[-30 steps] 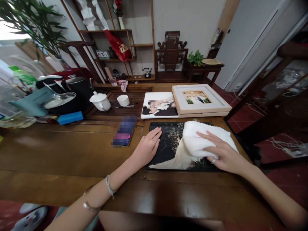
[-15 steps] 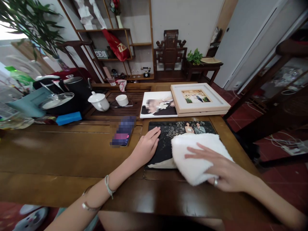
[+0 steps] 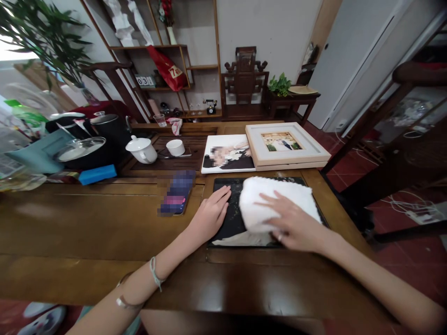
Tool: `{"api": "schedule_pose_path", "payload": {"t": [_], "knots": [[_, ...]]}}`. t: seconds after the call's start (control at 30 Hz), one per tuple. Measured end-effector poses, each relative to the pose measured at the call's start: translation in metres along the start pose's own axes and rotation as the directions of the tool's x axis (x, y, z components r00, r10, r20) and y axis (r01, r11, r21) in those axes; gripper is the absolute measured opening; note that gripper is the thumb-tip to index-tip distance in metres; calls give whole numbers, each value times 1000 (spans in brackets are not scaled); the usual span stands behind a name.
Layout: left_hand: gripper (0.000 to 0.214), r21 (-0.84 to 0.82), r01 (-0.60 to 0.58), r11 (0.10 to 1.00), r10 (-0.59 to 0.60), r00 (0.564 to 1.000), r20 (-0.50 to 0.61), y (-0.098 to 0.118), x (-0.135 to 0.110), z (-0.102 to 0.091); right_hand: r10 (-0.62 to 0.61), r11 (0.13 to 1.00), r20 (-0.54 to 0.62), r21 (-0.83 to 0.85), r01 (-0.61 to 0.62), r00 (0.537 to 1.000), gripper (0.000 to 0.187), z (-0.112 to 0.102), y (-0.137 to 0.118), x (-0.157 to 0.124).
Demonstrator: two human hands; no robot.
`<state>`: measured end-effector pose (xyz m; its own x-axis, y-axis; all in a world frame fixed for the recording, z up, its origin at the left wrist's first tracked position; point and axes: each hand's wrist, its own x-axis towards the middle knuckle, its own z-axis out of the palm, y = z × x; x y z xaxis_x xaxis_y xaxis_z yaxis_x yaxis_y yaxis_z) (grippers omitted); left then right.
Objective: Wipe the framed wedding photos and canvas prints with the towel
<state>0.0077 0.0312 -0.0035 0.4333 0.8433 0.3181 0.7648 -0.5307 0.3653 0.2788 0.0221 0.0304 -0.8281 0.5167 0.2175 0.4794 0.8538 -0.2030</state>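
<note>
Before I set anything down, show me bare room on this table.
The table is bare left of the phone and on the near side of the dark photo. Crowded: around the kettle, lidded pot and blue block.

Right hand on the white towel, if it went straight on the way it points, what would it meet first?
Likely the left hand, on the left edge of the dark picture; the line runs near its fingertips, depth unclear, so it might miss.

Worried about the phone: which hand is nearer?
Left: the left hand is a short way right of the phone; the right hand lies farther right, on the white cloth.
</note>
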Motion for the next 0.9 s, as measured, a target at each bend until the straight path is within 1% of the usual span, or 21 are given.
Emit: {"api": "schedule_pose_path", "payload": {"t": [0.07, 0.1, 0.17, 0.2, 0.23, 0.3, 0.33, 0.4, 0.47, 0.5, 0.57, 0.63, 0.7, 0.77, 0.83, 0.87, 0.9], "knots": [[41, -8, -8, 1000, 8, 1000, 14, -1, 0, 0, -141, 988, 88, 78, 134, 986, 40, 1, -23, 4], [42, -12, -14, 1000, 14, 1000, 24, -1, 0, -1, -201, 975, 114, 118, 188, 973, 36, 1, -29, 5], [43, -15, -19, 1000, 19, 999, 34, -2, 0, -1, -263, 954, 120, 180, 239, 957, 34, -1, -28, 4], [43, -14, -15, 1000, 15, 999, 29, -2, 0, -1, -258, 952, 104, 195, 234, 961, 35, -3, -20, 2], [42, -12, -10, 1000, 10, 1000, 19, -1, 0, -1, -227, 958, 72, 197, 209, 971, 36, -4, -9, 0], [40, -9, -5, 1000, 5, 1000, -1, -1, 1, -1, -109, 981, -20, 158, 111, 994, 35, -7, 18, -6], [39, -8, -6, 1000, 6, 1000, -8, -1, 1, -1, -38, 991, -68, 124, 47, 997, 34, -8, 33, -10], [39, -5, -10, 1000, 10, 1000, -13, 0, 1, -1, 81, 996, -144, 49, -74, 986, 34, -10, 56, -17], [39, 2, -12, 1000, 12, 1000, -10, 0, 1, -1, 139, 988, -185, -38, -148, 973, 35, -9, 67, -21], [39, 6, -11, 1000, 11, 1000, -7, 0, 1, -1, 147, 983, -193, -83, -165, 970, 36, -7, 65, -22], [39, 11, -9, 1000, 9, 1000, -5, 1, 1, -1, 133, 974, -180, -158, -162, 975, 36, -3, 49, -19], [39, 9, -4, 1000, 4, 1000, -9, 1, 1, -1, 92, 976, -125, -183, -114, 988, 36, 4, 18, -13], [40, 0, 0, 1000, 0, 1000, -8, 0, 1, -1, 14, 989, -47, -149, -20, 999, 32, 11, -17, -6], [42, -12, -9, 1000, 9, 1000, 9, -2, 0, -1, -108, 990, 20, -86, 109, 994, 19, 15, -46, 0], [46, -23, -30, 999, 31, 999, 31, -4, 0, -1, -210, 977, 56, -22, 211, 976, 14, 16, -58, 4], [47, -28, -37, 999, 38, 999, 37, -4, 0, -1, -233, 972, 63, 4, 233, 970, 15, 14, -57, 5], [47, -29, -37, 999, 38, 999, 36, -5, 0, -1, -231, 973, 65, 21, 230, 971, 18, 13, -52, 5]]}}
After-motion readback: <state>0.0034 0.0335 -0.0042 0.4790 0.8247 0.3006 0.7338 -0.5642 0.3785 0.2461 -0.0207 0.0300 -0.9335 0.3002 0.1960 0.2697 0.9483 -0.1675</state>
